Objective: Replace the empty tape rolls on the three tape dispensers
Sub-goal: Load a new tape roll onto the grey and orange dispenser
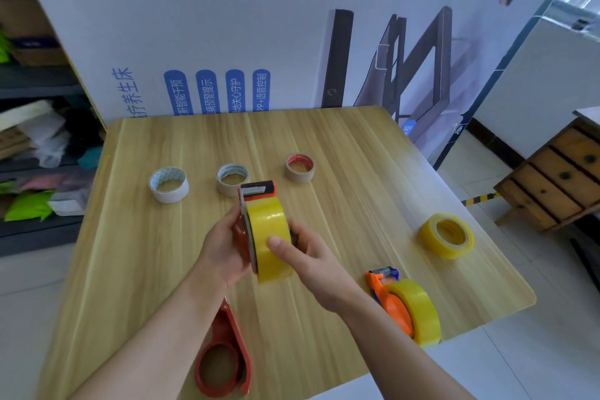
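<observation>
Empty dispenser (224,364) on tabletop (146,269) — held dispenser (258,190) beyond: left fingers (234,221) grip it, right fingers (281,245) grip roll (269,230) on its right, axis sideways.

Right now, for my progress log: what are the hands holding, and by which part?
Both hold a red dispenser carrying a yellow tape roll: the left hand grips the dispenser's flat side, the right hand wraps the roll, thumb across its outer face.
</observation>
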Tool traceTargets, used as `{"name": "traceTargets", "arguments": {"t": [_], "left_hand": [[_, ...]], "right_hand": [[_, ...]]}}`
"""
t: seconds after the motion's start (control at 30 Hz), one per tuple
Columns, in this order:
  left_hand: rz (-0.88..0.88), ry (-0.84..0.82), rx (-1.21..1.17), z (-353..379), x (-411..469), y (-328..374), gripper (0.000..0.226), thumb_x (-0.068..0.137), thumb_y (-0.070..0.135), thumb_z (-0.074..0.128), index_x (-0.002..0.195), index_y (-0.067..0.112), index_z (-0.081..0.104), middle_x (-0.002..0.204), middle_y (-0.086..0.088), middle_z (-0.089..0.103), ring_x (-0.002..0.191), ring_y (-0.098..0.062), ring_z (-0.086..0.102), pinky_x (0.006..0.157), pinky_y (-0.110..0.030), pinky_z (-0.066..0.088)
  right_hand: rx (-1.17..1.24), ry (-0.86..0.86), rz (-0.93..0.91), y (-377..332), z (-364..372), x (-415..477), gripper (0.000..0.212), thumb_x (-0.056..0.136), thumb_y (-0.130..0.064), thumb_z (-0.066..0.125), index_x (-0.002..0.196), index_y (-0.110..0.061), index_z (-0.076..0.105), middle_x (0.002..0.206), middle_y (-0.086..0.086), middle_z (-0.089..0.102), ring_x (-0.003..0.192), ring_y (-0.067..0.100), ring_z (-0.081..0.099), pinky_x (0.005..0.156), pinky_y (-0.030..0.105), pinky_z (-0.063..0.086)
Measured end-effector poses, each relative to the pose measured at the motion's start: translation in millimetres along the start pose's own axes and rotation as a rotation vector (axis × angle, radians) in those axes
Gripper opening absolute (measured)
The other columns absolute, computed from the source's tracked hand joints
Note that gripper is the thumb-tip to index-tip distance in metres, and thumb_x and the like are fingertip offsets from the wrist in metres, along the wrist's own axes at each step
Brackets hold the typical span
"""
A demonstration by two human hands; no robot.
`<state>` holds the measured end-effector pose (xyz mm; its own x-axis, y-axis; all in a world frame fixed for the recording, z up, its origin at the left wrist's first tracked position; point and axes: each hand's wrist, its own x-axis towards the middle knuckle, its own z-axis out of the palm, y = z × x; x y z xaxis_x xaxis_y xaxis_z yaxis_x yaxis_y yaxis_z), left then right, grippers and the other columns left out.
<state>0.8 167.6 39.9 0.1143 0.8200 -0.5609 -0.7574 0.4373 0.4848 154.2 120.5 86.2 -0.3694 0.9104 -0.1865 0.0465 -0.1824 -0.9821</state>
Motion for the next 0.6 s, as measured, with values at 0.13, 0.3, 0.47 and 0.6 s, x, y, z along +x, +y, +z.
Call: {"name": "traceTargets", "arguments": {"t": [0.13,0.3,0.47,0.6], "left_hand": [[0.206,-0.117,0.057,18.2,-22.5,17.3,0.053,0.095,0.042,0.046,0.136,0.009,0.052,0.127,-0.017,0.060,0.119,-0.035,0.056,0.102,-0.051,0.043],[0.512,-0.242,0.274,36.2,-52.0,27.1,0.034,0.088,0.040,0.051,0.111,0.017,0.059,0.090,0.001,0.067,0.086,-0.018,0.064,0.079,-0.038,0.052],[0.613,-0.366,0.417,49.0,-76.3,36.3,0.029,0.091,0.031,0.051,0.118,0.024,0.060,0.105,-0.003,0.068,0.092,-0.017,0.064,0.080,-0.034,0.051],[0.639,-0.322,0.454,57.5,-87.9,37.2,0.031,0.096,0.027,0.048,0.126,0.027,0.054,0.103,-0.003,0.067,0.088,-0.013,0.065,0.078,-0.034,0.048]], "right_hand": [[0.023,0.038,-0.078,-19.8,8.8,-7.6,0.042,0.088,-0.033,0.057,0.121,-0.008,0.058,0.101,0.001,0.066,0.092,0.009,0.061,0.083,0.028,0.050],[0.032,0.081,-0.137,-39.2,18.7,-17.6,0.048,0.084,-0.052,0.057,0.110,-0.013,0.061,0.092,0.001,0.062,0.084,0.010,0.058,0.075,0.025,0.047],[0.172,-0.013,-0.159,-50.4,13.7,-30.8,0.031,0.095,-0.026,0.050,0.111,-0.002,0.059,0.072,-0.010,0.071,0.063,-0.002,0.067,0.057,0.011,0.049],[0.175,0.036,-0.197,-62.0,18.5,-35.1,0.043,0.088,-0.029,0.061,0.118,0.002,0.058,0.089,0.006,0.075,0.077,0.013,0.073,0.063,0.021,0.055]]}}
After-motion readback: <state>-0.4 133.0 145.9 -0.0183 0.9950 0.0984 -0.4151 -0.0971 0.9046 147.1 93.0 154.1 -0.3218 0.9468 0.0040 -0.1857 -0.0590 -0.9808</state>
